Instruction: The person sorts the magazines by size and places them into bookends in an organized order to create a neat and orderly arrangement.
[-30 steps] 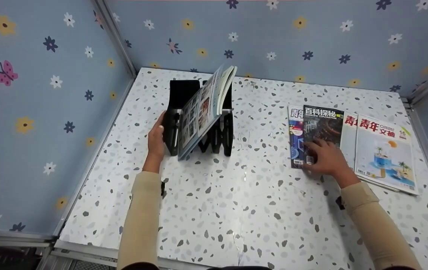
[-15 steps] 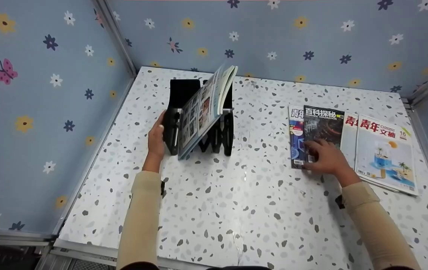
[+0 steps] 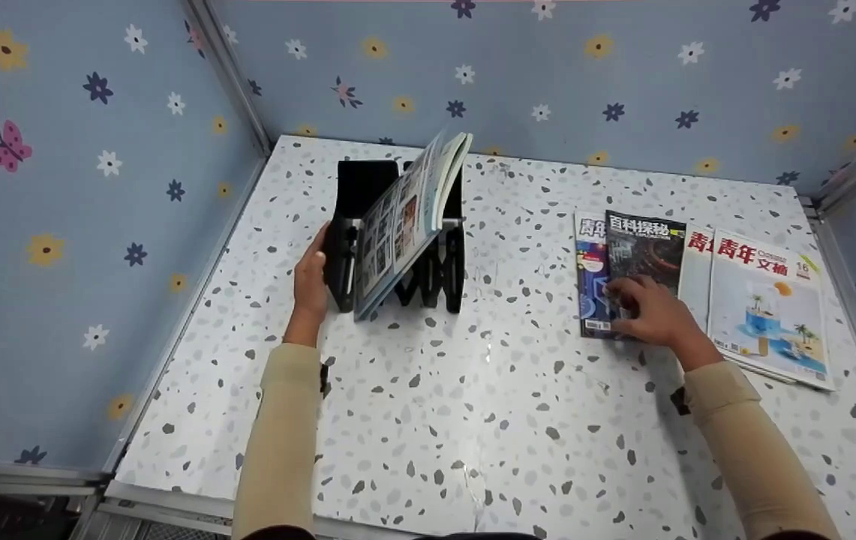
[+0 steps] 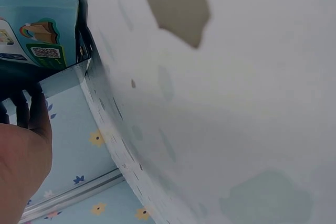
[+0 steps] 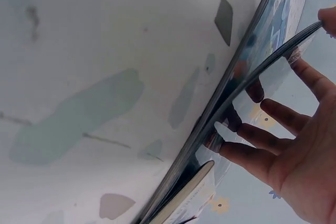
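My left hand [image 3: 311, 285] rests along the left side of a black desktop file holder [image 3: 367, 186]. In the left wrist view its fingers [image 4: 38, 106] reach up to the holder's dark side. Several magazines [image 3: 405, 225] lean to the right inside the holder, pale page edges showing. On the right, my right hand [image 3: 656, 319] pinches the lower edge of a dark-covered magazine [image 3: 645, 247]. The right wrist view shows that edge bent up from the one below, thumb at the edge and fingers [image 5: 252, 161] on the glossy cover.
A blue-purple magazine [image 3: 593, 289] peeks out left of the dark one. To its right lie a partly covered magazine [image 3: 698, 277] and one with a beach-drink cover [image 3: 769, 307], atop others. Flowered panels [image 3: 503, 75] enclose the speckled table [image 3: 435, 420].
Both hands keep nearly the same places, and the holder stays put. The right fingertips shift slightly at the dark magazine's lower edge, and the view drifts a little.
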`<move>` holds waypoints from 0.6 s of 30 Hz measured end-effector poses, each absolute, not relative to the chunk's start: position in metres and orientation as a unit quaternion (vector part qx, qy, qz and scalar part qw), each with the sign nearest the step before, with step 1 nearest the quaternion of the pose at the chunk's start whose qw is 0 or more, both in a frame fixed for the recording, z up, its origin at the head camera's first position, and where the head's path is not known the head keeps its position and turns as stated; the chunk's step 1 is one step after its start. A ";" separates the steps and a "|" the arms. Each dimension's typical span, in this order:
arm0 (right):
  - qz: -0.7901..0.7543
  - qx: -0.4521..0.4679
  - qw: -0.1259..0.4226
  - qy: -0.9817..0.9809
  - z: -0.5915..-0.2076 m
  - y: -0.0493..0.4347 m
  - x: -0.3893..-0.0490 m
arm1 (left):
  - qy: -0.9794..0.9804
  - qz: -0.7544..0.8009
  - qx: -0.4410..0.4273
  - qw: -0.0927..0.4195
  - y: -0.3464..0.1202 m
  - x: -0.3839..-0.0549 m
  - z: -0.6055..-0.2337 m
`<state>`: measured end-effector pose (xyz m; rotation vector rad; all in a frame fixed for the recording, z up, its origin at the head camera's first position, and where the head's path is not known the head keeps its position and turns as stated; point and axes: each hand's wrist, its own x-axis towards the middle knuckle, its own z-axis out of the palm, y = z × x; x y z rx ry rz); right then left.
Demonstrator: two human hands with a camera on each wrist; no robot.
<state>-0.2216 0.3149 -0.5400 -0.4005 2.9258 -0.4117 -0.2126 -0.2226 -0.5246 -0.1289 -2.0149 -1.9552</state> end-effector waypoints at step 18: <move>-0.128 -0.143 0.097 0.977 -0.531 0.317 -0.232 | -0.727 -0.668 -0.014 0.157 -0.221 -0.213 -0.521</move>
